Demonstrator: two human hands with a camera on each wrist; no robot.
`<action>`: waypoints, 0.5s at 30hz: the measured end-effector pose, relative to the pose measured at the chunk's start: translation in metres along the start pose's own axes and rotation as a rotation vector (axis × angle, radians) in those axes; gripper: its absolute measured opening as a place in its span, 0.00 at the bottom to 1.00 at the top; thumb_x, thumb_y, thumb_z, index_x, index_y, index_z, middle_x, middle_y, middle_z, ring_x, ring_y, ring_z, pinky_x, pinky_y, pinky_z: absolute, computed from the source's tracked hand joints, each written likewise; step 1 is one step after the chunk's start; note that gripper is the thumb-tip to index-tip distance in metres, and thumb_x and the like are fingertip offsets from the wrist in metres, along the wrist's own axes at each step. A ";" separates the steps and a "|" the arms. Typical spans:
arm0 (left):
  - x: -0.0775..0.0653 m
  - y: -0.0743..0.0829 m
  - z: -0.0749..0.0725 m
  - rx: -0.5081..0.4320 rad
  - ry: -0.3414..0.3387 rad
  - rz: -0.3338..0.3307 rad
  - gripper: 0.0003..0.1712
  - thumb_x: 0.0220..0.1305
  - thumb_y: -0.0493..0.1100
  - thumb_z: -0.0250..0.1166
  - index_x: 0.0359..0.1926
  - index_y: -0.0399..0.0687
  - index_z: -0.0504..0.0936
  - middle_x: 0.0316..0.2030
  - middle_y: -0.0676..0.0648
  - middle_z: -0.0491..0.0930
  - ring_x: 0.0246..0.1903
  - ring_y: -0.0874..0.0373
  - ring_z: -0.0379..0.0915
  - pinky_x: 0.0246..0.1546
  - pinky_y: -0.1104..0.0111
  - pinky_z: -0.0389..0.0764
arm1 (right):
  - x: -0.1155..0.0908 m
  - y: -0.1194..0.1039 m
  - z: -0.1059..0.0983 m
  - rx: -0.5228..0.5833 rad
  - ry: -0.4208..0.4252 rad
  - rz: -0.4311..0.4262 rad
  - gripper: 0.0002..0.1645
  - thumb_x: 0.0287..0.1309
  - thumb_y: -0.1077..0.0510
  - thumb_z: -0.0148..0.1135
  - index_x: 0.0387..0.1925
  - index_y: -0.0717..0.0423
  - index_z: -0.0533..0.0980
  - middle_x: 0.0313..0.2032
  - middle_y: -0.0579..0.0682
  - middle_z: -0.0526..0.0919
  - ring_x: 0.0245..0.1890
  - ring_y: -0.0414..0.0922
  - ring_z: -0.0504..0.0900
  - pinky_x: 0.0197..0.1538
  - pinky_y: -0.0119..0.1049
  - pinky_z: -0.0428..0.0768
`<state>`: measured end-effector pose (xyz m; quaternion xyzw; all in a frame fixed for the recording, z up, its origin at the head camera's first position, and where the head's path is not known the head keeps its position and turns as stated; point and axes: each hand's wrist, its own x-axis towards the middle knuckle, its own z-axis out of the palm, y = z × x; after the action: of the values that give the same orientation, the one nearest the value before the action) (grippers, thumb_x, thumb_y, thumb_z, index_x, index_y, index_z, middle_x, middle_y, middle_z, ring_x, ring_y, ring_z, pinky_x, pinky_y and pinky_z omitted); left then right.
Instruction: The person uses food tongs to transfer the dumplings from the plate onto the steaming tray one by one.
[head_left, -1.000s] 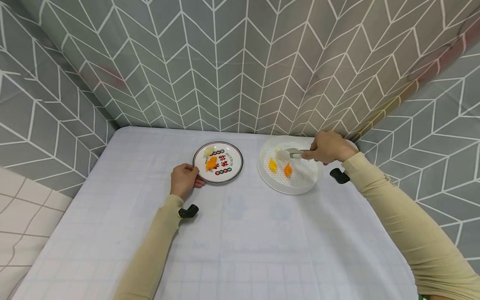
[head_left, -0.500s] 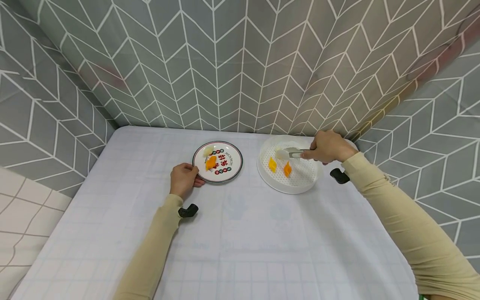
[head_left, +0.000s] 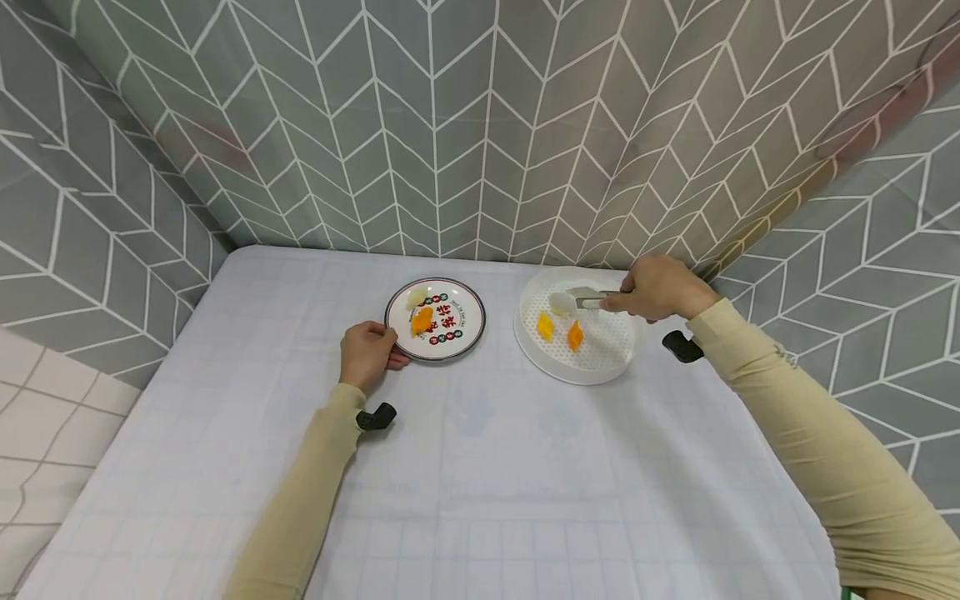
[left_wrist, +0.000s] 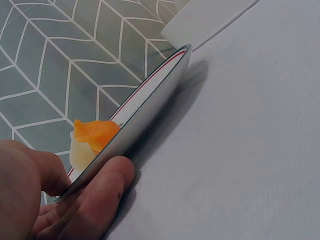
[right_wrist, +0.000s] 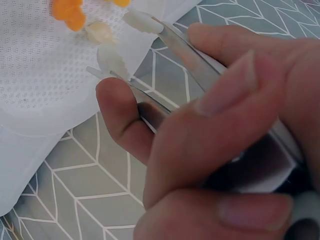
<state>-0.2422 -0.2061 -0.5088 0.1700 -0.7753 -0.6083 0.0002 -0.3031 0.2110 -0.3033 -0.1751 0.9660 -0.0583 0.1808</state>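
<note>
Tray (head_left: 577,374), white and perforated, and printed plate (head_left: 467,321) match the earlier frame; left hand (head_left: 365,357) pinches plate rim; right hand (head_left: 662,287) grips tongs (right_wrist: 187,54), spread, white tip (right_wrist: 112,60) nudged slightly left; on tray, yellow piece (head_left: 544,326), orange piece (head_left: 575,336) and, near that tip, pale piece (right_wrist: 98,32)
</note>
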 end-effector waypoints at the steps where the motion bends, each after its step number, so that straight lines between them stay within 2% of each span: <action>1: 0.000 0.000 0.000 0.000 0.000 -0.001 0.16 0.77 0.40 0.58 0.53 0.29 0.78 0.27 0.38 0.88 0.18 0.59 0.87 0.25 0.66 0.92 | 0.000 -0.001 -0.001 -0.001 0.002 -0.006 0.24 0.70 0.41 0.66 0.33 0.59 0.88 0.20 0.48 0.85 0.21 0.43 0.85 0.27 0.36 0.79; 9: 0.004 0.000 -0.002 -0.008 -0.005 0.009 0.16 0.77 0.40 0.58 0.54 0.28 0.77 0.30 0.35 0.88 0.19 0.57 0.87 0.25 0.65 0.92 | 0.002 -0.011 -0.009 -0.004 0.039 -0.005 0.28 0.67 0.38 0.67 0.19 0.52 0.81 0.15 0.47 0.81 0.21 0.45 0.83 0.24 0.35 0.73; 15: 0.004 -0.002 -0.001 -0.027 -0.008 0.003 0.17 0.77 0.39 0.58 0.54 0.27 0.77 0.31 0.33 0.88 0.19 0.57 0.87 0.25 0.65 0.92 | 0.003 -0.026 -0.015 -0.012 0.081 -0.022 0.36 0.65 0.36 0.69 0.10 0.45 0.64 0.11 0.45 0.74 0.17 0.43 0.77 0.21 0.32 0.66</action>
<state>-0.2455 -0.2088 -0.5113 0.1664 -0.7673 -0.6194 0.0005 -0.3028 0.1870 -0.2854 -0.1841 0.9709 -0.0617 0.1399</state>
